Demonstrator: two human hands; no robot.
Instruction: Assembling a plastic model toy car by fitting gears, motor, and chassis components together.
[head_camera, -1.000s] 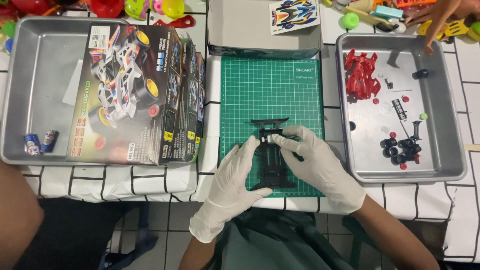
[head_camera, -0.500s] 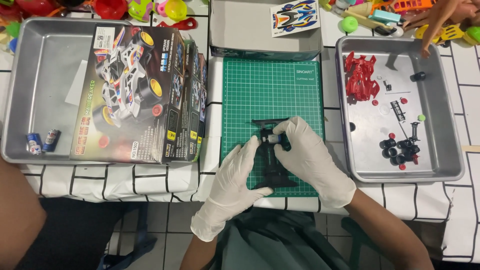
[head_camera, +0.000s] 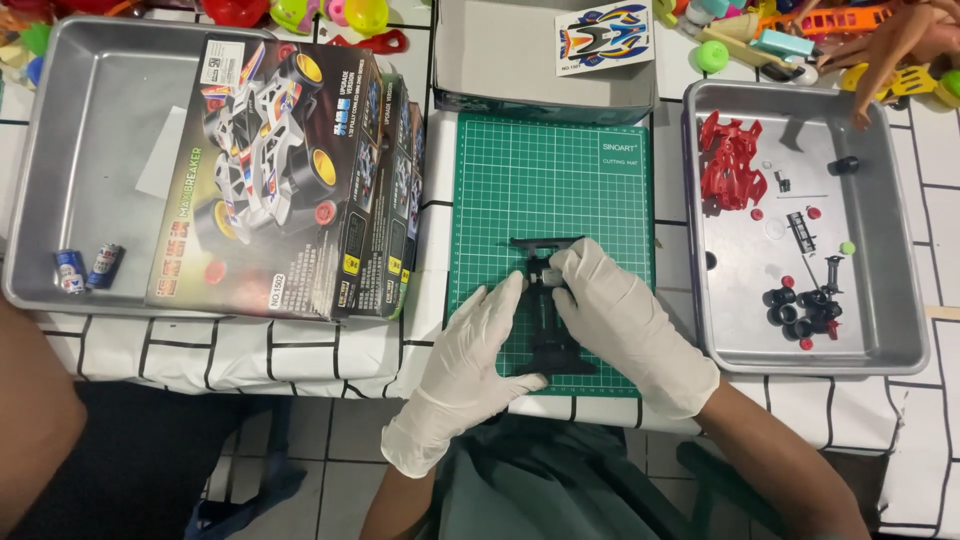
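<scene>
Centrally placed on the green cutting mat (head_camera: 520, 180): black toy car chassis (head_camera: 553, 330), lying lengthwise, front bar pointing away from the body. Left hand (head_camera: 470, 360), gloved white, pressed flat against the chassis side, fingers together, bracing rather than gripping. Right hand (head_camera: 625, 325), gloved, fingertips pinched on a small pale part (head_camera: 548, 273) at the chassis front. Likely risks, as a judgement: pale part slipping from smooth glove tips and rolling off the mat edge; chassis skidding if side pressure eases; thin front bar bending under downward force. Right of the mat: metal tray (head_camera: 900, 350) holding a red body shell (head_camera: 730, 160), black wheels (head_camera: 795, 308), small red and green bits and black clips. Left of the mat: second metal tray (head_camera: 60, 120) carrying stacked kit boxes (head_camera: 280, 180) and two small batteries (head_camera: 88, 268). Beyond the mat: open grey box (head_camera: 500, 60) with a sticker sheet (head_camera: 603, 35).
</scene>
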